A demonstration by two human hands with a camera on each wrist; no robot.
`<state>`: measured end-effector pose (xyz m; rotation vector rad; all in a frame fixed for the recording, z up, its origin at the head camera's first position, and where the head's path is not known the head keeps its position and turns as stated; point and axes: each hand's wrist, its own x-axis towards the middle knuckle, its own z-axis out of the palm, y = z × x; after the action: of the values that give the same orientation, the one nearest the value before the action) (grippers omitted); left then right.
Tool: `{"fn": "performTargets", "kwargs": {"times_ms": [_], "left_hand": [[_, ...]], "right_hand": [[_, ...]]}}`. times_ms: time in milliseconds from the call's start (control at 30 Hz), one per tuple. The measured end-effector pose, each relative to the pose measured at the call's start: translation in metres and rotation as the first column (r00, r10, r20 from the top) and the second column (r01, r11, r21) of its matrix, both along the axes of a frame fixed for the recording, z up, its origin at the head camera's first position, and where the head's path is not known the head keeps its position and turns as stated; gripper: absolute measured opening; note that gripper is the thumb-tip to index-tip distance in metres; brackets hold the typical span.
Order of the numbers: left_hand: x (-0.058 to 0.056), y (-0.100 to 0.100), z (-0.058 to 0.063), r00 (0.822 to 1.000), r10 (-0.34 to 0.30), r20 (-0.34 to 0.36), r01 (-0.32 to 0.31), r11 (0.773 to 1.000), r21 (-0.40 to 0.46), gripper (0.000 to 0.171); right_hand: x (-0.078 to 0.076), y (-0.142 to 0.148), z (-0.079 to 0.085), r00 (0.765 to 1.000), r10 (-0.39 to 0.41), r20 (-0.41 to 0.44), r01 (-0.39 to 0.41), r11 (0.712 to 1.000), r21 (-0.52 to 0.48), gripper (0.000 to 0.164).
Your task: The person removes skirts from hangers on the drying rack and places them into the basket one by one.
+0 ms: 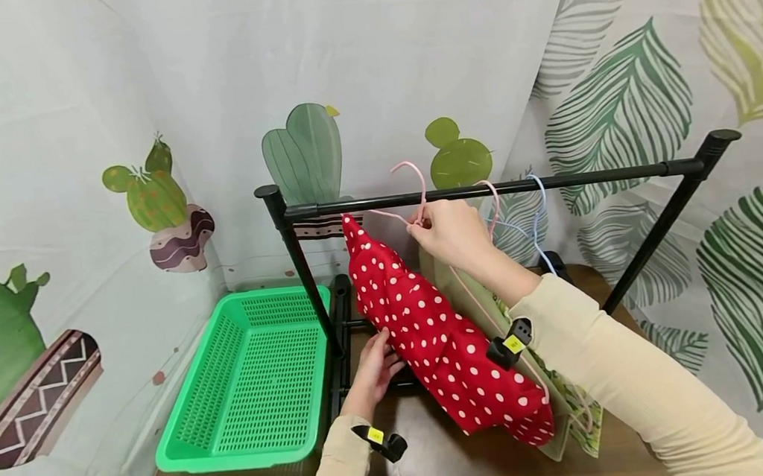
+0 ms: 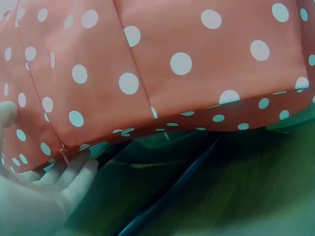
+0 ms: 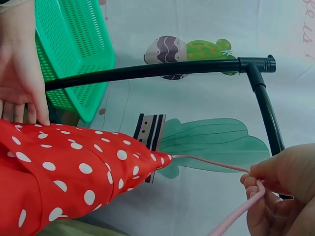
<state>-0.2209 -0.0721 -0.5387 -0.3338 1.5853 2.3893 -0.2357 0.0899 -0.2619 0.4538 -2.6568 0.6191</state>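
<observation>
1. While the right hand [image 1: 451, 234] pinches the pink hanger [image 1: 422, 180] just below its hook, the left hand [image 1: 374, 363] touches the nine-o'clock edge of the red polka-dot garment [image 1: 421, 309], fingers relaxed, thumb apart from them.
2. On the head view's clock face, the garment's long axis slants; its narrow end points to half past ten, its broad end to half past four.
3. It lies at six o'clock from the black rail [image 1: 585, 178], three o'clock from the green basket [image 1: 268, 389].
</observation>
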Motion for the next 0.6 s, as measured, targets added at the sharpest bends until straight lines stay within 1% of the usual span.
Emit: {"fn": "performTargets", "kwargs": {"times_ms": [333,533,600], "left_hand": [[0.001,-0.01,0.008,0.999,0.028,0.021,-0.027,0.999,-0.029,0.055],[0.001,-0.014,0.016,0.999,0.043,0.01,-0.043,0.998,-0.048,0.06],[0.002,-0.016,0.019,0.999,0.039,-0.017,-0.04,0.997,-0.065,0.062]], "right_hand": [[0.001,0.002,-0.001,0.999,-0.048,0.006,0.048,0.999,0.003,0.014],[0.001,0.005,-0.003,0.998,-0.069,0.014,0.069,0.998,-0.012,0.016],[0.001,0.006,-0.003,0.996,-0.083,0.017,0.083,0.996,-0.016,0.016]]}}
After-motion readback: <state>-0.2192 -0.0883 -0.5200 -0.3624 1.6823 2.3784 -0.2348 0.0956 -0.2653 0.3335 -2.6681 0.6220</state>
